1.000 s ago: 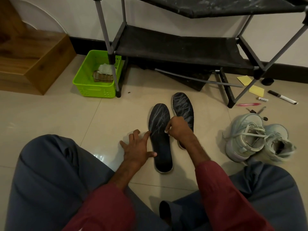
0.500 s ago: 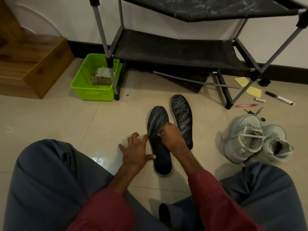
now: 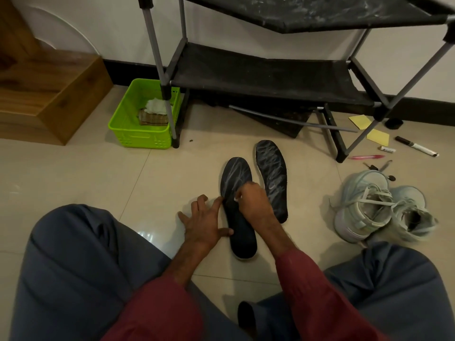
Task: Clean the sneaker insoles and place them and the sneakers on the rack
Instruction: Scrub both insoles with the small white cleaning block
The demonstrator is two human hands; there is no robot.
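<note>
Insole (image 3: 242, 238): flat on the floor (image 3: 73, 173) in front of the rack (image 3: 258, 75). Right hand (image 3: 256, 200) fingers curl around a small white wad (image 3: 236, 199), pressing it mid-insole. Left hand (image 3: 202, 222), fingers spread straight, steadies the left edge. Second insole (image 3: 272, 178) lies just beside; sneakers (image 3: 369, 207) stand further right.

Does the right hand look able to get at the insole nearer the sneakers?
Probably yes. The right hand is on the left insole, and the right insole lies just beside it on the floor, nothing between them. It seems to pinch a small white scrap, though.
</note>
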